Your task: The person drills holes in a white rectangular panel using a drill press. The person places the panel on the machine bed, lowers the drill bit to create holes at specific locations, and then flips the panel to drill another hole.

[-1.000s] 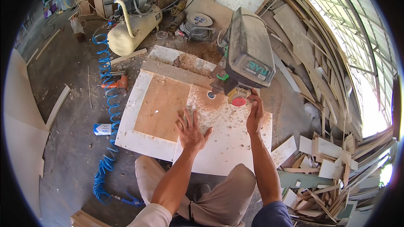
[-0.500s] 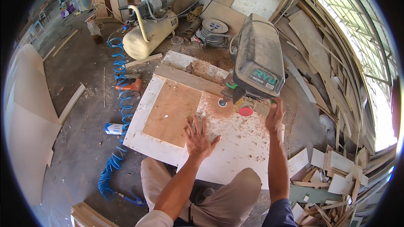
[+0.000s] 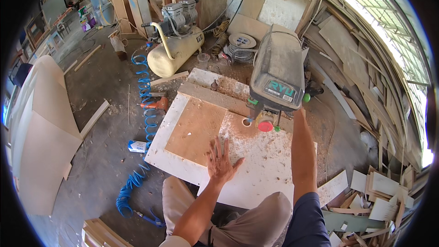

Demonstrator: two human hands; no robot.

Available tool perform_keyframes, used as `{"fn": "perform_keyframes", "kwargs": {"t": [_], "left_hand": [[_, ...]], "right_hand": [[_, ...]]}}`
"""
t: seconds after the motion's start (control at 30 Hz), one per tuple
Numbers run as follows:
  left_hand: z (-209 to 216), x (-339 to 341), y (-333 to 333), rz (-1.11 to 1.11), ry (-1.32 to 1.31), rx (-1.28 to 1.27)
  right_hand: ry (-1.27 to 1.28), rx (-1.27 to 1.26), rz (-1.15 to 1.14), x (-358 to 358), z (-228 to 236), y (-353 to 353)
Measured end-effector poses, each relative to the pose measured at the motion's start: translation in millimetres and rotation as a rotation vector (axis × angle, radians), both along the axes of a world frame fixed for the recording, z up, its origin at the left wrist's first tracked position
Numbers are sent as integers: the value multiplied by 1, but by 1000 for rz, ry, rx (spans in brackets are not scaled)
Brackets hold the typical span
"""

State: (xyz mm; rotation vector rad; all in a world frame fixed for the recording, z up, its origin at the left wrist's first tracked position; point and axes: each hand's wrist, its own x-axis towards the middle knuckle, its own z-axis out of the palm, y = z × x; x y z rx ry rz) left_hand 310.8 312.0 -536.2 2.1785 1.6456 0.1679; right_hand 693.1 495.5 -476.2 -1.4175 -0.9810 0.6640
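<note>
In a cluttered woodshop, our left hand (image 3: 221, 159) presses flat, fingers spread, on the sawdusty white board (image 3: 256, 174); one hole (image 3: 246, 122) is drilled ahead. Our right hand hides behind the drill press (image 3: 276, 75), grip unknowable.

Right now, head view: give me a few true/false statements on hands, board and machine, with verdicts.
1. The left hand lies flat, fingers spread, on the white board. True.
2. The right hand holds a hammer. False: the right arm reaches up beside the drill press; its hand is hidden there.
3. A round hole shows in the board near the red knob. True.
4. The blue coiled hose lies on the board. False: it lies on the floor, left of it.
5. The air compressor is bright green. False: its tank is cream.
</note>
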Motion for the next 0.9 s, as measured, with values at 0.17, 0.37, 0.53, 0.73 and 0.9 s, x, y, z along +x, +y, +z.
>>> {"fn": "perform_keyframes", "kwargs": {"t": [0.17, 0.37, 0.53, 0.73, 0.9], "left_hand": [[-7, -11, -23, 23, -23, 41], [-13, -23, -56, 43, -44, 64], [-8, -29, -83, 57, -90, 90], [-11, -44, -94, 7, -157, 116], [-25, -70, -105, -54, -279, 120]], "right_hand": [[-45, -270, -8, -33, -37, -42], [170, -192, -42, -63, -57, -80], [349, -165, 118, -44, -44, -90], [405, 5, 51, -51, 22, -91], [344, 21, 301, -39, 55, -107]]}}
